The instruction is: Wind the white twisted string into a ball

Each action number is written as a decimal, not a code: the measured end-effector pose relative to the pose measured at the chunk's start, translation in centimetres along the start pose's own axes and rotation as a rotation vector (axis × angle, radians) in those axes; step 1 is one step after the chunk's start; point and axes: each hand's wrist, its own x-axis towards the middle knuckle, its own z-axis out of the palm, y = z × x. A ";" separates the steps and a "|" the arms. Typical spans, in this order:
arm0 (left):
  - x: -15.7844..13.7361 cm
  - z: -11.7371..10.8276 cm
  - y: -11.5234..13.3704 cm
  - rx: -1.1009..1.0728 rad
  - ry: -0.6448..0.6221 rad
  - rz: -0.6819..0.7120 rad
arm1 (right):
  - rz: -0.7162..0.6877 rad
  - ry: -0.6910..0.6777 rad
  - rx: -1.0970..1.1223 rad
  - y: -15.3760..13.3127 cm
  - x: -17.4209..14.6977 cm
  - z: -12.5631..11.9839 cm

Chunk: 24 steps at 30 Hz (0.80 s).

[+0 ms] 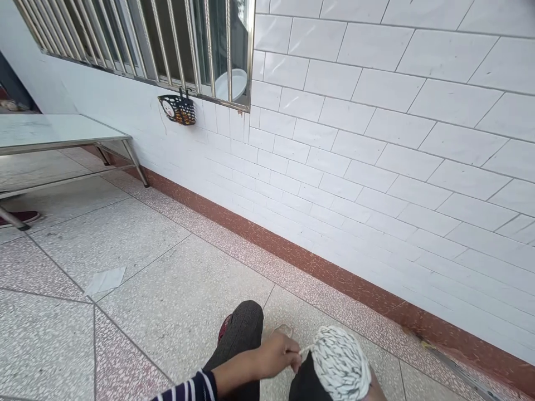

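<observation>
My left hand is closed, its fingers pinching a thin white strand that runs to a chunky knitted or braided piece. White with dark flecks and rounded, this piece lies over my right knee. At its lower right edge shows a sliver of my right hand, with the fingers hidden behind the piece. A pale loop shows just beyond my left hand; whether it joins the strand I cannot tell. My left knee, in dark trousers, is beside my left forearm.
A white tiled wall with a red-brown skirting runs diagonally ahead. A black basket hangs below the barred window. To the left are a metal-legged table, a dark red shoe and a white sheet on the floor.
</observation>
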 end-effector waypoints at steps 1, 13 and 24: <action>-0.4 0.7 0.0 -0.078 -0.038 -0.002 | 0.028 0.054 -0.011 -1.0 0.2 0.2; 0.2 -1.9 1.4 -0.281 -0.085 -0.003 | -0.057 0.223 -0.020 -8.3 -1.5 1.2; 2.6 -4.7 -0.3 0.343 0.051 -0.050 | -0.391 0.235 0.118 -11.5 -4.5 2.6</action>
